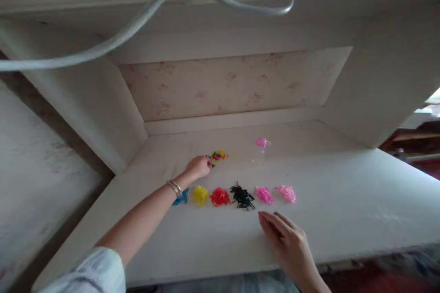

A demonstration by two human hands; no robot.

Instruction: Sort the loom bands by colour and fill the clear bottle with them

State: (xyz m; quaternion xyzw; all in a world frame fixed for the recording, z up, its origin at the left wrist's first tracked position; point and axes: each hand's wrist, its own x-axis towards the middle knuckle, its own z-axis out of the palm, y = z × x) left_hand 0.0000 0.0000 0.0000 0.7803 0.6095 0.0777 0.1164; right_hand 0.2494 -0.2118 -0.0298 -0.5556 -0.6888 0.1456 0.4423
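My left hand [200, 167] reaches far across the white surface, its fingers pinched at the left edge of a small mixed-colour pile of rubber bands [219, 155]. Dark blue bits show by the fingertips, but what they grip is too small to tell. In front lies a row of sorted piles: blue bands [181, 198] partly behind my wrist, yellow bands [200, 196], red bands [220, 197], black bands [242, 197], magenta bands [264, 195] and light pink bands [286, 193]. Below the magenta pile, my right hand [287, 242] hovers with thumb and fingers together, nothing visible in them.
A small clear container [259, 155] with something pink [261, 142] at its top stands behind the row. A white cable [137, 25] hangs across the upper view. Cabinet side panels [374, 68] and a patterned back wall [220, 84] enclose the surface [343, 197].
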